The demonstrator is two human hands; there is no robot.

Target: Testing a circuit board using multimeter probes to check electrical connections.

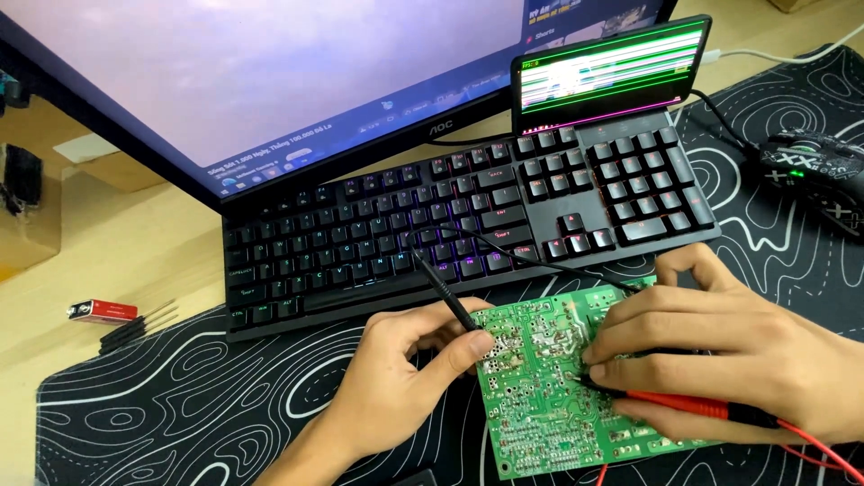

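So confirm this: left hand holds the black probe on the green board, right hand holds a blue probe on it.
Wrong colour. The head view shows the right hand holding a red probe, not blue. The left hand does hold the black probe on the green board.

circuit board: green, dotted with silver solder points
left probe: black, black lead
right probe: red, red lead
keyboard: black, purple-blue glow between keys
desk mat: black, white wavy contour lines
battery: red and silver
mouse: black, white markings, green light
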